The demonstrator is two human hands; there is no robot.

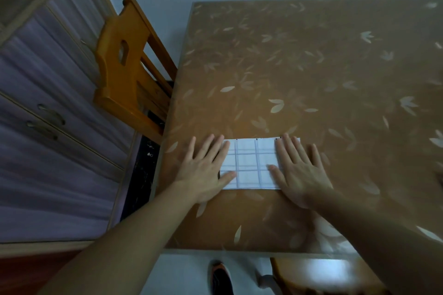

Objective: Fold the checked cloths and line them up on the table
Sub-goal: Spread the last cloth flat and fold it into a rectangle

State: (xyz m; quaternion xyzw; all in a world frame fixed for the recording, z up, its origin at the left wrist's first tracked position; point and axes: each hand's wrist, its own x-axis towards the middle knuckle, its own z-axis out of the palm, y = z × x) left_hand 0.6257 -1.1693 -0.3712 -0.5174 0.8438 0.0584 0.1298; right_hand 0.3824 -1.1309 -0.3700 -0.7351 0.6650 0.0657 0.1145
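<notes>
A folded white cloth with thin blue checks (251,163) lies flat near the front left part of the brown leaf-patterned table (311,67). My left hand (206,167) presses on the cloth's left end with straight, spread fingers. Flat on its right end lies my right hand (299,170), fingers spread too. Both hands cover the cloth's short edges. No other checked cloth is in view.
An orange wooden chair (124,67) stands against the table's left edge. A purple-fronted cabinet with drawers (48,127) fills the left side. Below the table's front edge I see a shoe (221,278) and part of a stool seat (318,273).
</notes>
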